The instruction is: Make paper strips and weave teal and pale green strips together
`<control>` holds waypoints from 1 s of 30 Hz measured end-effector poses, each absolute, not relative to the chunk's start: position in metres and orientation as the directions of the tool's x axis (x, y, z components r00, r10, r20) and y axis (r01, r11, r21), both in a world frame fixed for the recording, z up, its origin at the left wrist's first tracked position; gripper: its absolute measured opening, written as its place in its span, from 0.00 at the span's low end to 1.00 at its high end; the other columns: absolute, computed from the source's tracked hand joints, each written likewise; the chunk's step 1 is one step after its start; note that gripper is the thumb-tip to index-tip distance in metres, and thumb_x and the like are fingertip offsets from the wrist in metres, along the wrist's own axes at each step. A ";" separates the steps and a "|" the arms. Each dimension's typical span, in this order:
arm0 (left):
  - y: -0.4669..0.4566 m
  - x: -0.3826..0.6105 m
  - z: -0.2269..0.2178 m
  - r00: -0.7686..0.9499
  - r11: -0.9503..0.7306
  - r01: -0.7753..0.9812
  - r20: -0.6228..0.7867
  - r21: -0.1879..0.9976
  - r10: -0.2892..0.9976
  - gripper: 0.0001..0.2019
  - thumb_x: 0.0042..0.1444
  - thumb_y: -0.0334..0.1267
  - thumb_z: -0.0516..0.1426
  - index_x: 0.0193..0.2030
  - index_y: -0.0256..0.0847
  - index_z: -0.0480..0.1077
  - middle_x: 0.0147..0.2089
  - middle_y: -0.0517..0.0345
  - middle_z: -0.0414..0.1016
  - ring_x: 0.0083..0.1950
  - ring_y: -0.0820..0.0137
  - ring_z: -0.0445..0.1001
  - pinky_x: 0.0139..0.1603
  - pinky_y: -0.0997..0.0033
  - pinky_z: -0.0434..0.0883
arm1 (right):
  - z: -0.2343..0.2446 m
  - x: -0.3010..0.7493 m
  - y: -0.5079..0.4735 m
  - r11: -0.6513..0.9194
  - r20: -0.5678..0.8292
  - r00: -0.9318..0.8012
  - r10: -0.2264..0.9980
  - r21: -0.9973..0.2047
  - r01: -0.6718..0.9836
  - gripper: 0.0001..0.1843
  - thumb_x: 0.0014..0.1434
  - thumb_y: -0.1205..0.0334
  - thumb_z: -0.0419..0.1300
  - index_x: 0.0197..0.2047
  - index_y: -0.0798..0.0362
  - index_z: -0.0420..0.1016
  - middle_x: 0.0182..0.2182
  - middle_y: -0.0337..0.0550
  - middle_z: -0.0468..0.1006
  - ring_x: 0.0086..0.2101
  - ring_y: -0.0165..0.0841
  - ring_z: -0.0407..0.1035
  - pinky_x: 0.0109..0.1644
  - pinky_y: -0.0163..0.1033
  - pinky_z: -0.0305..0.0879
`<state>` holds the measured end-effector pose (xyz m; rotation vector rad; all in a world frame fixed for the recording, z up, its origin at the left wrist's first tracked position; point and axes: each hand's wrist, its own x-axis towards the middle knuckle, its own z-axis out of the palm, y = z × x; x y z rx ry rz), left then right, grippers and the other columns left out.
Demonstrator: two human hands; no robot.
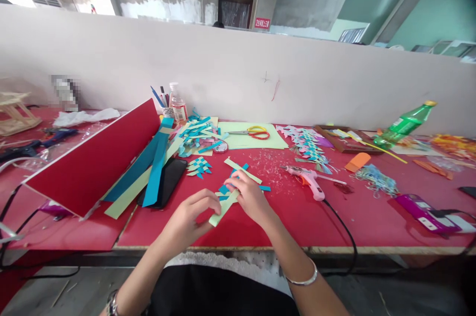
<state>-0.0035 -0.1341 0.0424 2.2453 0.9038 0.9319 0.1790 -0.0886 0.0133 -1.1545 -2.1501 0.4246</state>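
A pale green paper strip [224, 209] slants between my two hands, low over the red table. My left hand [195, 214] has its thumb and fingers curled round the strip's near end. At the far end, the fingers of my right hand [250, 195] pinch the strip, partly covering it. Under and beyond that hand lie crossed blue and pale green strips, one blue strip end [265, 188] sticking out to the right. A small woven piece of blue and pale green paper [200, 166] lies just beyond my left hand.
A pink glue gun [308, 179] with a black cord lies to the right. Yellow-handled scissors [258, 132] rest on pale green sheets [238, 143] at the back. Left are a black phone [171, 182], long paper strips [156, 172] and a red divider [96, 157]. A green bottle [403, 123] leans at right.
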 end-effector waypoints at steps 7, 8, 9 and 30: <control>-0.136 -0.005 0.041 0.557 -0.439 0.267 0.234 0.858 0.797 0.36 0.48 0.51 0.54 0.61 0.43 0.43 0.62 0.48 0.46 0.62 0.57 0.46 0.59 0.60 0.51 | 0.028 0.179 -0.088 0.573 0.432 -0.382 0.817 -0.681 0.456 0.11 0.59 0.64 0.45 0.37 0.52 0.67 0.32 0.42 0.70 0.35 0.31 0.65 0.39 0.35 0.59; -0.134 -0.001 0.040 0.527 -0.410 0.247 0.233 0.878 0.817 0.36 0.50 0.51 0.52 0.61 0.44 0.40 0.63 0.49 0.43 0.63 0.58 0.43 0.60 0.59 0.49 | 0.030 0.177 -0.089 0.557 0.422 -0.378 0.824 -0.721 0.411 0.10 0.59 0.63 0.46 0.37 0.52 0.67 0.32 0.41 0.70 0.33 0.30 0.65 0.37 0.34 0.59; -0.132 0.004 0.039 0.487 -0.390 0.234 0.239 0.891 0.840 0.35 0.51 0.50 0.51 0.62 0.44 0.39 0.64 0.50 0.41 0.63 0.58 0.41 0.61 0.60 0.48 | 0.032 0.175 -0.089 0.528 0.402 -0.371 0.837 -0.771 0.357 0.09 0.58 0.62 0.47 0.38 0.51 0.66 0.31 0.40 0.70 0.32 0.30 0.65 0.35 0.34 0.60; -0.053 -0.068 0.000 -0.189 0.190 0.982 0.168 0.006 0.968 0.35 0.47 0.50 0.50 0.58 0.30 0.49 0.50 0.31 0.62 0.50 0.47 0.63 0.46 0.55 0.59 | 0.026 0.203 -0.101 0.030 0.145 -0.342 0.928 -0.947 -0.319 0.06 0.53 0.60 0.54 0.33 0.53 0.68 0.24 0.35 0.65 0.21 0.21 0.58 0.25 0.30 0.54</control>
